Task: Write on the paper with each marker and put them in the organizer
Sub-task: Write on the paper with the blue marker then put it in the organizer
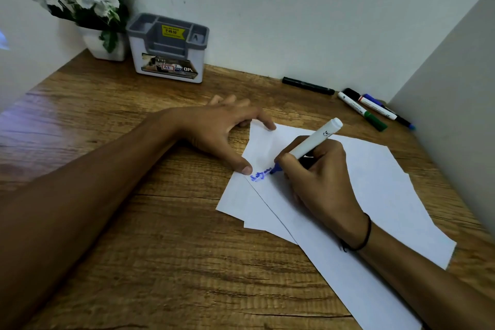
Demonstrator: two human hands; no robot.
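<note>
Blue marker (308, 149) gripped in right hand (318, 182), mid-scribble on paper (375, 182); left hand (222, 131) flat, fingers relaxed; organizer (167, 47) at 11 o'clock looked empty, four markers (361, 104) left.

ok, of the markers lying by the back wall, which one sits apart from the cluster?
The all-black marker, lying alone along the wall. The green-capped marker and the others with white barrels lie bunched together in the right corner.

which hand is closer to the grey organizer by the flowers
Left. The left hand rests on the paper's top corner, just in front of the organizer; the right hand, writing with the marker, sits farther off.
</note>
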